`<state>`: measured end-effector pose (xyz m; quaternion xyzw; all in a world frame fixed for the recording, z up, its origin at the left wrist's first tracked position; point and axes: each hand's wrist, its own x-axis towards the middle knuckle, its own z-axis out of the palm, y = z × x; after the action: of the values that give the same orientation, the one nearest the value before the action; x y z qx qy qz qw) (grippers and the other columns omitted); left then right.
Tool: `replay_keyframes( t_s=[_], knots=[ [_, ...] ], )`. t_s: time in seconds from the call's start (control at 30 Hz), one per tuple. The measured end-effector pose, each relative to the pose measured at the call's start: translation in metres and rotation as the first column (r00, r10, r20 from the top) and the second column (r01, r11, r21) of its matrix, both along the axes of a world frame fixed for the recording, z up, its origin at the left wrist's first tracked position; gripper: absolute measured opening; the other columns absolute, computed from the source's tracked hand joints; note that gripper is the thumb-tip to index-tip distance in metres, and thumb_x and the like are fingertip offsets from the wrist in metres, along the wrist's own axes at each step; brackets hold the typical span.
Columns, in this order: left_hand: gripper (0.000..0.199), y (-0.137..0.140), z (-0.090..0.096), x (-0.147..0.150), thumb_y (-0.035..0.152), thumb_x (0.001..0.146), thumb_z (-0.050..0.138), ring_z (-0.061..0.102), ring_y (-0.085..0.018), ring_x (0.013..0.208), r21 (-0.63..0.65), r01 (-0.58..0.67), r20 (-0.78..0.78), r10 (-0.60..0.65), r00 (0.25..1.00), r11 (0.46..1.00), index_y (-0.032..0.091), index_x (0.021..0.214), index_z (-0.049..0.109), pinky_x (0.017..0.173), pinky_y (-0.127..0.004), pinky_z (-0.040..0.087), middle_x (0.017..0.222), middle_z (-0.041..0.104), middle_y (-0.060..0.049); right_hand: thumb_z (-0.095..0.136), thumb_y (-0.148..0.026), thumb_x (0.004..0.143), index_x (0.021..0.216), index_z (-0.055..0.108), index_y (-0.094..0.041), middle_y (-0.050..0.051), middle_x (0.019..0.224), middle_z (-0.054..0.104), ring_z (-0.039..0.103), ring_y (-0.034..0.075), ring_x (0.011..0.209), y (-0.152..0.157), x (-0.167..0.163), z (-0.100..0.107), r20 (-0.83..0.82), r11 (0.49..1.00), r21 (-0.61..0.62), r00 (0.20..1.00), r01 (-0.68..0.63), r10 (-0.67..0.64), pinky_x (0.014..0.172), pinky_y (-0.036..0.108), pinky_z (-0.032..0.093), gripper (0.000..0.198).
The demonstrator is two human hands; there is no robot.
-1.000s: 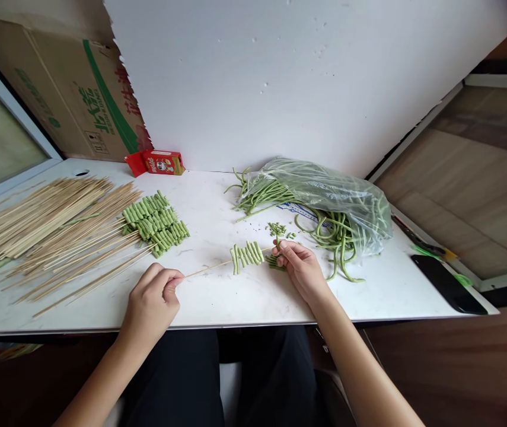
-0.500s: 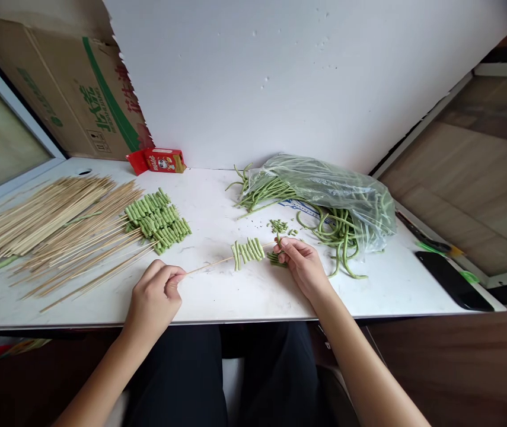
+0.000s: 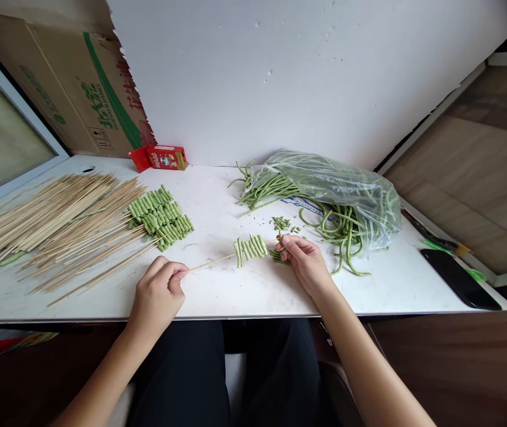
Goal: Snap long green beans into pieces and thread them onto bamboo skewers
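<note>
My left hand [image 3: 159, 292] pinches the near end of a thin wooden skewer [image 3: 211, 262]. Several cut green bean pieces [image 3: 251, 249] are threaded side by side on it, toward its right end. At the skewer's tip my right hand [image 3: 303, 261] is closed on another green bean piece [image 3: 280, 238], held upright between thumb and fingers. Partly hidden behind that hand lies a small bunch of cut bean pieces [image 3: 276, 255] on the white table. Left of centre, finished bean skewers [image 3: 160, 217] lie stacked, their sticks pointing left.
A large heap of bare skewers [image 3: 44, 219] covers the table's left. Long beans [image 3: 346, 228] spill from a clear plastic bag [image 3: 324, 172] at the right. Bean ends [image 3: 281, 223], a red box [image 3: 164, 158], a black phone [image 3: 458, 279] and a cardboard box [image 3: 79, 95] are also there.
The view has shifted slightly, so everything sits a little further right. Both hands keep nearly the same pose, with the bean piece still at the skewer's tip.
</note>
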<state>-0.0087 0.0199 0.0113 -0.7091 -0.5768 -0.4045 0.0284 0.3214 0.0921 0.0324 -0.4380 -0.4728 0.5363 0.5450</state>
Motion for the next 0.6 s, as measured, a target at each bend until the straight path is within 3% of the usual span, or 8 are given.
replay_keyframes(
  t_s=[0.6],
  knots=[
    [0.024,-0.0032,0.0003,0.0004,0.007,0.098,0.051,0.065,-0.018,0.082,-0.003,0.011,-0.023,-0.012,1.000,1.000,0.019,0.088,0.070,0.076,-0.028,0.052,0.086,0.065,-0.004,0.085,-0.046,0.085,0.078,0.082,-0.022,0.004,0.076,0.073,0.062,0.018,0.071,-0.0001,0.0042,-0.0068,0.026,0.999,0.019,0.999,0.037,-0.038,0.070,0.034,0.050,0.024]
  ],
)
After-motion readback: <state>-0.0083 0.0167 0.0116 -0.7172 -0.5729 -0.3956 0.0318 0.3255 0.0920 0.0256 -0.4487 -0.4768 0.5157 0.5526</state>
